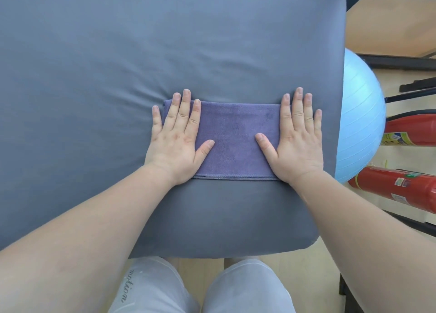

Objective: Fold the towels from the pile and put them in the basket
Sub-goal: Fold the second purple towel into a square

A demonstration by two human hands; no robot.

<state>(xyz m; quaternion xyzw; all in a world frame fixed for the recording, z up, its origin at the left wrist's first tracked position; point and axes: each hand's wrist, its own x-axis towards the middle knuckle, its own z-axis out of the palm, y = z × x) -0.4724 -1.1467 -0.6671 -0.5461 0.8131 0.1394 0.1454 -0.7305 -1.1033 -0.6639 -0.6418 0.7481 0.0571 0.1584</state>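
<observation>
towel (pixel 238 138), folded, is pressed flat under left hand (pixel 177 140) and right hand (pixel 298 145), fingers straight; its ends must likely be gripped next.

Room on sheet (pixel 118 53) fwd/L; ball (pixel 361 114) R.

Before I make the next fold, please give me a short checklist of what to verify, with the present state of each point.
1. The purple towel lies flat on the grey sheet: ok.
2. The left hand presses its left end, fingers straight: ok.
3. The right hand presses its right end, fingers straight: ok.
4. Near hem runs straight, without wrinkles: ok.
5. The basket is within reach: cannot tell, it is not in view.
</observation>
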